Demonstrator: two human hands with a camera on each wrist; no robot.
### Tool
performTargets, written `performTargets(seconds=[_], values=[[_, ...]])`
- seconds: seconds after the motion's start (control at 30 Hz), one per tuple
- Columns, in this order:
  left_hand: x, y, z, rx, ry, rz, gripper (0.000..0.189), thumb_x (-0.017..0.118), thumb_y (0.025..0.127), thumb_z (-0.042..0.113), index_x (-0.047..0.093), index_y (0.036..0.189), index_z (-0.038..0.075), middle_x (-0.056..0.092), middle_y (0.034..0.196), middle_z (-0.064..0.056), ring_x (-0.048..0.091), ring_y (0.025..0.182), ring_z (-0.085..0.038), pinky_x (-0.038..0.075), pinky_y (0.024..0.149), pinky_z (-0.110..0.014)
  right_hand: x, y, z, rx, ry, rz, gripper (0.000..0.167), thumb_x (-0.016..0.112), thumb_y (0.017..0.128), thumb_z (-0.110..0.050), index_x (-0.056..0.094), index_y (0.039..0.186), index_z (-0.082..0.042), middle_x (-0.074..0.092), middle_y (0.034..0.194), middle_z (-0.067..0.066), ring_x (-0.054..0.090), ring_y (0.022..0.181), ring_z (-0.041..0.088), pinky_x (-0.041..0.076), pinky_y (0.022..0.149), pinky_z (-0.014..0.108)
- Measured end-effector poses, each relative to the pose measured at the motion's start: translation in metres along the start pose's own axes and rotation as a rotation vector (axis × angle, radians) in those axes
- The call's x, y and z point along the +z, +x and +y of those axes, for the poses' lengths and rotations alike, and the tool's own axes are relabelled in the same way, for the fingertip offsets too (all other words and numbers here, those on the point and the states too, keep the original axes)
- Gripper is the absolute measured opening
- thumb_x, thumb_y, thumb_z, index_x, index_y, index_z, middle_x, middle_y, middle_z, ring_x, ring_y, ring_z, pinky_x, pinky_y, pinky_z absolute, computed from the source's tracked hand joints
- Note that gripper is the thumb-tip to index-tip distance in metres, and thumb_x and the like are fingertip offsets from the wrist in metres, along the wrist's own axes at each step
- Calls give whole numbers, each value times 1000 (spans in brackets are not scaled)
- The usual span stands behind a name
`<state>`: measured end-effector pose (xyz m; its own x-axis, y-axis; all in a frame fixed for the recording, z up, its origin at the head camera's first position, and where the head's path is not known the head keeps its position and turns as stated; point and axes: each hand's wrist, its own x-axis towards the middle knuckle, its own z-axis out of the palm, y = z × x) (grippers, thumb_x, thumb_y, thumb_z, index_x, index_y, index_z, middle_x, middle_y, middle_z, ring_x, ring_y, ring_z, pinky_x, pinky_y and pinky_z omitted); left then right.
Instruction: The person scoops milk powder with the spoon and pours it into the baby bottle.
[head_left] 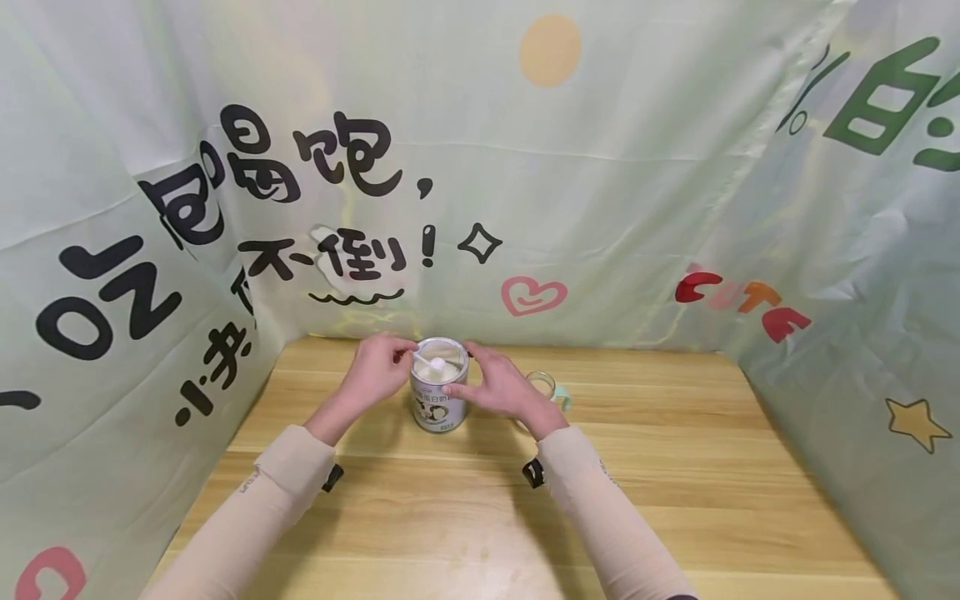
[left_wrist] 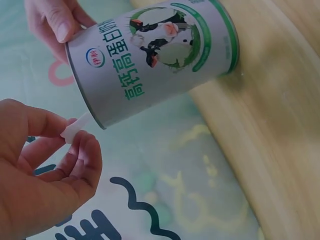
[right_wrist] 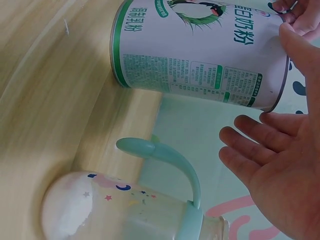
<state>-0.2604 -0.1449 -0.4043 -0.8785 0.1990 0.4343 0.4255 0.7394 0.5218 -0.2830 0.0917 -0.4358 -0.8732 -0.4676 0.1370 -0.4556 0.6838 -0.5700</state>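
A milk powder can with a cow picture and green lettering stands upright and uncovered at the back of the table, pale powder inside. My left hand is at its left rim, pinching the handle of a white scoop between thumb and fingers. The scoop reaches over the opening, its bowl at the powder. On the other side, my right hand holds the can near the top, thumb on the front and a finger at the rim. Its other fingers spread loosely beside the can.
Right of the can, partly behind my right wrist, stands a clear baby bottle with a mint-green handle, uncapped, with white contents at its bottom. Printed cloth walls enclose the wooden table at the back and sides.
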Motion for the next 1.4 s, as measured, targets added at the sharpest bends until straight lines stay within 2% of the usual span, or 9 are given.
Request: performTargets(seconds=[0.23, 0.47, 0.67, 0.87, 1.17, 1.4], values=[[4, -1, -1, 60, 90, -32, 22, 66, 91, 1, 79, 108, -6, 71, 87, -16, 60, 76, -24, 52, 69, -39, 1, 0, -1, -5, -7, -1, 94, 76, 91, -58, 39, 161, -6, 49, 161, 18, 49, 148, 37, 40, 122, 54], [5, -1, -2, 78, 110, -68, 20, 68, 91, 1, 79, 106, -6, 70, 87, -15, 60, 77, -24, 54, 70, -41, 0, 1, -3, -6, -9, -6, 94, 76, 92, -57, 39, 161, -6, 48, 162, 18, 47, 149, 37, 39, 123, 54], [4, -1, -2, 60, 95, -111, 17, 69, 93, 2, 80, 105, -3, 69, 86, -12, 57, 78, -23, 51, 72, -38, 0, 1, -3, -6, -8, -8, 95, 76, 92, -56, 38, 161, -3, 47, 163, 19, 46, 150, 37, 38, 124, 54], [4, -1, -1, 49, 42, -119, 14, 69, 96, 3, 81, 101, -2, 70, 84, -12, 55, 77, -21, 49, 70, -37, 2, 2, -1, -12, -14, 0, 93, 76, 92, -56, 39, 161, -4, 49, 161, 18, 48, 149, 36, 40, 123, 51], [3, 0, -1, -60, -57, -179, 16, 67, 100, 7, 81, 103, 0, 70, 84, -9, 56, 77, -18, 47, 71, -34, 2, 2, 0, -7, -13, 1, 92, 77, 92, -55, 40, 160, -6, 52, 159, 17, 51, 146, 35, 42, 122, 51], [3, -1, -1, -84, -97, -194, 16, 68, 101, 8, 82, 102, 1, 76, 91, -11, 60, 79, -18, 49, 73, -34, 3, 2, 0, 7, -2, -4, 91, 76, 93, -57, 41, 160, -7, 53, 158, 17, 52, 145, 36, 43, 120, 53]])
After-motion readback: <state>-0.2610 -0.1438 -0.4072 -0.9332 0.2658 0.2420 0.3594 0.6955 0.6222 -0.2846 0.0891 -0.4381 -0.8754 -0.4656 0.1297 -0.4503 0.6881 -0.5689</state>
